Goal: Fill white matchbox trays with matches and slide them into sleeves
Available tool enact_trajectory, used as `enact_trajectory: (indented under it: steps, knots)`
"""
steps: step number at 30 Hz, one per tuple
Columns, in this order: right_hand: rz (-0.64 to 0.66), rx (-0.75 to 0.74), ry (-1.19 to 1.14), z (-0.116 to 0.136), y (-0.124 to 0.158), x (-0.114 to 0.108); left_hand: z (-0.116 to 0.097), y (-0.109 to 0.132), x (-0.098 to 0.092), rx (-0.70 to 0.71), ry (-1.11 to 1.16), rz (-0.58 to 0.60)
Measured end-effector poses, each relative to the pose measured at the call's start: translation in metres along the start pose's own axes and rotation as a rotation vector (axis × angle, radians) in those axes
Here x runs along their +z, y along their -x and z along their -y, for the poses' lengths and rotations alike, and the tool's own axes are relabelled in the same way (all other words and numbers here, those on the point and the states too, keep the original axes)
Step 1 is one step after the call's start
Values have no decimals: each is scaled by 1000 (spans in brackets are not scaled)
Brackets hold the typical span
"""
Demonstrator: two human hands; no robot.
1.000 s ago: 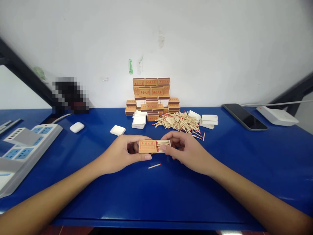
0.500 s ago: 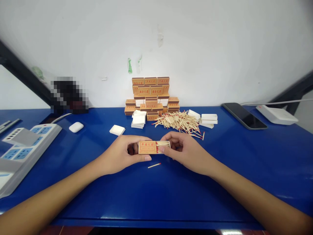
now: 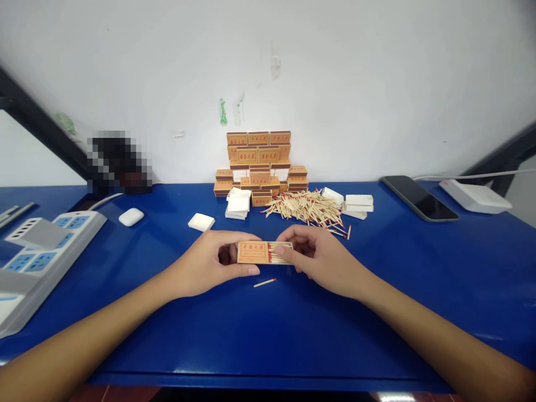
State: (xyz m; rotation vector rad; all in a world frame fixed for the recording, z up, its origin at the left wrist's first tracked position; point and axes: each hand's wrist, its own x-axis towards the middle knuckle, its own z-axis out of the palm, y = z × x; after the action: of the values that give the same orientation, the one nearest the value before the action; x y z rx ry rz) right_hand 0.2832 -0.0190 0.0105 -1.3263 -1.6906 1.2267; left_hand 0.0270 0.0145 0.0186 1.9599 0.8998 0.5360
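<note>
Between my hands is a partly open matchbox (image 3: pixel 253 252), its orange sleeve on the left and its white tray of red-tipped matches (image 3: pixel 274 257) sticking out to the right. My left hand (image 3: pixel 213 259) grips the sleeve, thumb along the near side. My right hand (image 3: pixel 314 254) holds the tray end, with the thumb lying over the matches. One loose match (image 3: pixel 265 283) lies on the blue table just in front of the box. Behind my right hand spreads a heap of matches (image 3: pixel 307 207).
Stacked matchboxes (image 3: pixel 258 155) lean against the wall. White trays (image 3: pixel 238 204) stand left of the heap, others (image 3: pixel 358 203) right of it, and one tray (image 3: pixel 201 221) lies apart. A phone (image 3: pixel 419 198) and white box (image 3: pixel 475 195) are right; an earbud case (image 3: pixel 131 216) and power strip (image 3: pixel 50 251) left.
My right thumb has shifted very slightly on the matches in the tray. Both hands keep their hold on the matchbox, and everything else looks the same.
</note>
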Motion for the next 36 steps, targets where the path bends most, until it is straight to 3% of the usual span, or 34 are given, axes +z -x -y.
enact_trajectory:
  steps: [5, 8, 12, 16, 20, 25, 32, 36]
  knots:
    - [-188, -120, 105, -4, 1, 0, -2, -3, -12, -23, 57, -70]
    - [-209, -164, 133, -4, 3, 0, 1, -4, -21, -1, 42, -111]
    - [-92, -259, 258, 0, 6, 7, 7, -5, -26, 16, 27, -113]
    - [120, -382, 438, 6, 7, 20, 11, -4, -28, 19, 72, -113]
    - [289, -340, 518, 15, 9, 30, 11, -2, -28, 12, 90, -111]
    - [349, -311, 634, 24, 11, 32, 10, 0, -27, 47, 61, -121]
    - [194, -275, 515, 28, 11, 18, 12, 1, -25, 52, 58, -106]
    - [91, -422, 456, 26, 8, 8, 15, 1, -24, 44, 40, -87]
